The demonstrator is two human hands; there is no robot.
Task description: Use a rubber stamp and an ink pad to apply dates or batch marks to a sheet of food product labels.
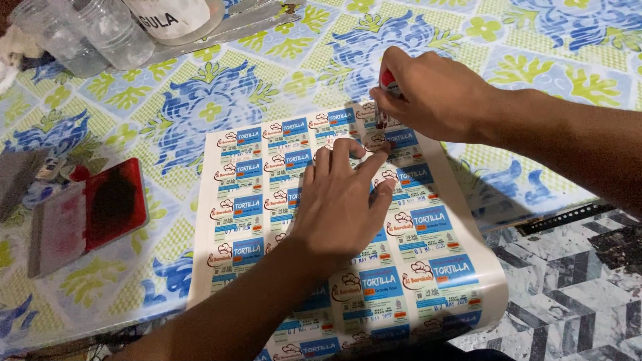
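The label sheet [281, 200] lies pinned flat under the splayed left hand [341, 200] so the right hand [428, 93], just beyond, can press its gripped stamp [386, 100] onto a label.

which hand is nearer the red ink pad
Left. The left hand lies flat on the label sheet, just right of the red ink pad. The right hand grips a small stamp at the sheet's far edge, farther away.
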